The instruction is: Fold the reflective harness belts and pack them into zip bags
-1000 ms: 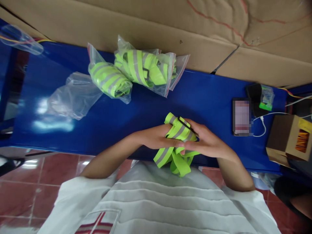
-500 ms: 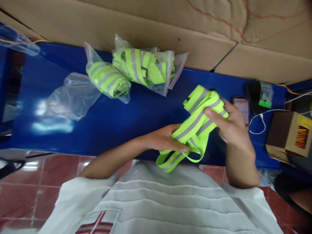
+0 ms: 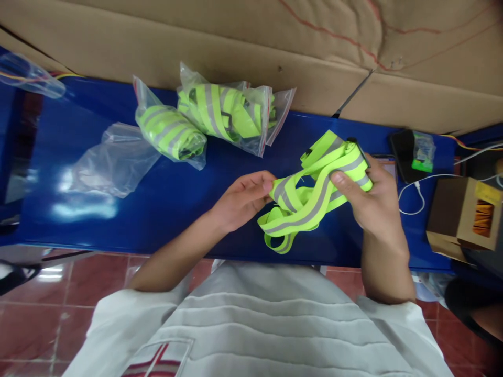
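A neon yellow reflective strap (image 3: 320,201) with a grey stripe hangs in loops between my hands, above the front part of the blue table (image 3: 220,209). My right hand (image 3: 371,196) is closed around its bundled end, thumb on top, with a black buckle showing at the upper edge. Between thumb and fingers, my left hand (image 3: 245,201) pinches one loop at the strap's left side. Other loops droop below, near the table's front edge. Farther back lie similar straps packed in clear zip bags, one bag (image 3: 171,128) at left and another bundle (image 3: 226,112) beside it.
An unfilled-looking clear plastic bag (image 3: 113,162) lies at the left. To the right are a phone (image 3: 387,165) partly behind my hand, a black object (image 3: 404,152), a white cable (image 3: 422,199) and a cardboard box (image 3: 451,214). Large brown cartons (image 3: 236,47) line the back.
My left hand has moved up and left from the strap's lower loops and now pinches a loop farther up. The hanging loops have shifted and opened out. My right hand keeps its hold.
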Demonstrator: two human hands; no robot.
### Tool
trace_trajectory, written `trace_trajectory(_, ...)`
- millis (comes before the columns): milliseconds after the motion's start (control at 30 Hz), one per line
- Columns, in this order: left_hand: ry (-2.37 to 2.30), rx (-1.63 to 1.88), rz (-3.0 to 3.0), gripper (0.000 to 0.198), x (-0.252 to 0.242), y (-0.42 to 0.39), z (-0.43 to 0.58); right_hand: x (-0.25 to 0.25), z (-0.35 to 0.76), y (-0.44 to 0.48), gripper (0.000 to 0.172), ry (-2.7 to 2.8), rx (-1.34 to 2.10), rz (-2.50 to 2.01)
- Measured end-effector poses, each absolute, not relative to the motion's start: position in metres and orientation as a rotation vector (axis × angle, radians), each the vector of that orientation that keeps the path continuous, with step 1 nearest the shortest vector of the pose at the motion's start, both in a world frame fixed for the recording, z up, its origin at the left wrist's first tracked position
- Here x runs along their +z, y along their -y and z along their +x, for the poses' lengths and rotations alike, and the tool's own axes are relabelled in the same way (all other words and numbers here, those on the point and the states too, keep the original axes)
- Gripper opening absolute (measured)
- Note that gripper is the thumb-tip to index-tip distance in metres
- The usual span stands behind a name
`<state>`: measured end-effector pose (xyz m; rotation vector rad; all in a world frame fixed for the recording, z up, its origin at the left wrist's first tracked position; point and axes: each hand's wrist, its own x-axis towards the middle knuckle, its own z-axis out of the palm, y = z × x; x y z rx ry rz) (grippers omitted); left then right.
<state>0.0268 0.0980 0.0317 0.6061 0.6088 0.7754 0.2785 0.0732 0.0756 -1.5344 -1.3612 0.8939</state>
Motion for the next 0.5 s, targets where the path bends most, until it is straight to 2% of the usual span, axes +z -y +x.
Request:
trace_trajectory(100,-0.502,0.603,0.590,0.040,0.038,-0.102,0.022,0.076,0.280,-0.071,0.034,1.319,0.949,-1.481)
trace_trajectory(233,-0.526,0.353,0.888,0.042,0.049,-0.112,0.007,0.079,0.283,-0.069,0.033,1.372,1.001,-1.470)
trace_trajectory(500,-0.623,0.631,0.915,0.052,0.047,-0.118,0.001,0.075,0.277,-0.070,0.033,1.406,1.000,-1.466)
